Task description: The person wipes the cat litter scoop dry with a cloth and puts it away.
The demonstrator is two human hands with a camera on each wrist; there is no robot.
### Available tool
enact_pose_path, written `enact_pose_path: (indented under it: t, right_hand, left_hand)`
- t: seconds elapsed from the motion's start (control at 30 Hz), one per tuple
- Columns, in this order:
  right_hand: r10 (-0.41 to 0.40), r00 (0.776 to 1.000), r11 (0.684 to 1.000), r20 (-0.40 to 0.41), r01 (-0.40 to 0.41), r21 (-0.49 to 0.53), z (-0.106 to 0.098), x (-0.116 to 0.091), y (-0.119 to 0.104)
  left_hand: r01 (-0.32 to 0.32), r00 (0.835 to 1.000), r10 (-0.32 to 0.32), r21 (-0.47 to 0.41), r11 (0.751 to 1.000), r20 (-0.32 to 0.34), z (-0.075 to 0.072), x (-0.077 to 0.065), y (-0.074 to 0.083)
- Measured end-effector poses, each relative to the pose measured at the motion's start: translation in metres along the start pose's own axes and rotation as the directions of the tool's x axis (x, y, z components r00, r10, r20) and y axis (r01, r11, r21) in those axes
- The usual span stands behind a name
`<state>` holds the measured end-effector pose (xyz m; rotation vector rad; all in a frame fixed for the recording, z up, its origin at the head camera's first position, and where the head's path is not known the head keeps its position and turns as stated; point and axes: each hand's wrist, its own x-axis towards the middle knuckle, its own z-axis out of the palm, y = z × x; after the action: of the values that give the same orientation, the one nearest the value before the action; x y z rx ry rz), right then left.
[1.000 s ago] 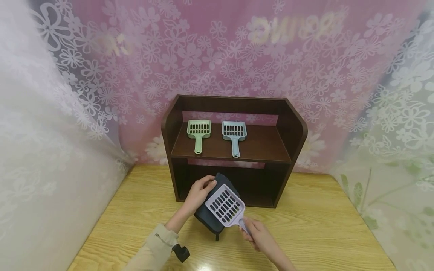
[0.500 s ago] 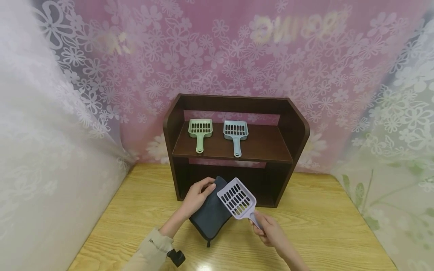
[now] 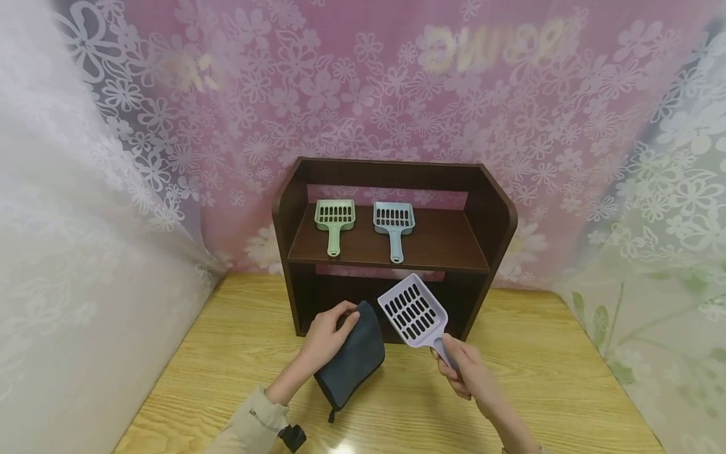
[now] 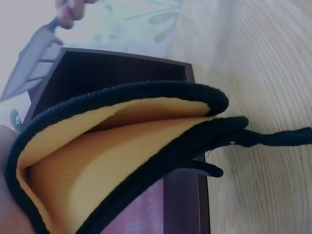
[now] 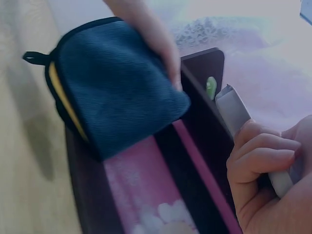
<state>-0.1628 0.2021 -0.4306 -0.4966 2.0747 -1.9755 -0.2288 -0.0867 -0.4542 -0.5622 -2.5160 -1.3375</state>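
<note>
A folded dark blue cloth (image 3: 360, 356) with black edging and a hanging loop is pinched at its upper edge by my left hand (image 3: 328, 338). The left wrist view looks into its fold, where the yellow-orange inner side (image 4: 107, 151) shows. In my right hand (image 3: 467, 375) is a lilac litter scoop (image 3: 433, 335), gripped by its handle, slotted head pointing up and left. Curled fingers (image 5: 263, 153) wrap that handle in the right wrist view. Scoop and cloth are apart, both held above the tabletop before the shelf.
A dark brown two-tier shelf (image 3: 439, 243) stands behind the hands on the wood-grain table (image 3: 539, 378). On its upper board lie a green litter scoop (image 3: 334, 239) and a blue one (image 3: 396, 243), handles forward. Floral curtains (image 3: 351, 107) enclose the back and sides.
The lilac scoop, over the cloth a second ago, has moved right and up away from it. My left hand keeps its grip while the cloth has swung slightly down and left.
</note>
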Motion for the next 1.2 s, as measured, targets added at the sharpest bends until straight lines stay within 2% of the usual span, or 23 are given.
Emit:
enact_pose_path:
  t: [0.3, 0.37, 0.47, 0.6, 0.73, 0.77, 0.87, 1.03, 1.2]
  right_hand:
    - [-0.163, 0.986, 0.986, -0.022, 0.162, -0.039, -0.008, 0.012, -0.026]
    - [-0.201, 0.979, 0.978, -0.042, 0.198, -0.061, -0.01, 0.016, -0.033]
    - [-0.237, 0.967, 0.968, -0.089, 0.229, -0.1, -0.013, 0.022, -0.044]
    - [-0.223, 0.959, 0.969, -0.176, 0.2, -0.143, -0.014, 0.03, -0.059]
    - [-0.192, 0.947, 0.976, -0.257, 0.158, -0.148, -0.016, 0.038, -0.072]
    - [-0.189, 0.943, 0.976, -0.273, 0.152, -0.153, -0.018, 0.04, -0.075]
    - [-0.179, 0.94, 0.976, -0.292, 0.133, -0.17, -0.023, 0.05, -0.082]
    - [-0.144, 0.936, 0.981, -0.321, 0.092, -0.172, -0.033, 0.073, -0.091]
    - [-0.104, 0.935, 0.984, -0.339, 0.048, -0.169, -0.046, 0.094, -0.097]
  left_hand:
    - [-0.05, 0.999, 0.05, 0.159, 0.986, 0.002, -0.005, -0.008, -0.005]
    - [-0.081, 0.997, 0.083, 0.225, 0.971, -0.002, -0.005, -0.01, -0.008]
    - [-0.136, 0.989, 0.15, 0.341, 0.93, -0.014, -0.004, -0.012, -0.013]
    - [-0.199, 0.972, 0.236, 0.473, 0.858, -0.02, -0.002, -0.017, -0.021]
    - [-0.257, 0.945, 0.326, 0.558, 0.789, -0.025, 0.0, -0.021, -0.031]
    - [-0.266, 0.939, 0.342, 0.569, 0.778, -0.028, 0.0, -0.023, -0.034]
    - [-0.279, 0.928, 0.371, 0.59, 0.757, -0.036, 0.0, -0.026, -0.042]
    - [-0.258, 0.925, 0.376, 0.619, 0.742, -0.065, -0.002, -0.031, -0.053]
    - [-0.266, 0.913, 0.402, 0.656, 0.707, -0.063, -0.006, -0.036, -0.062]
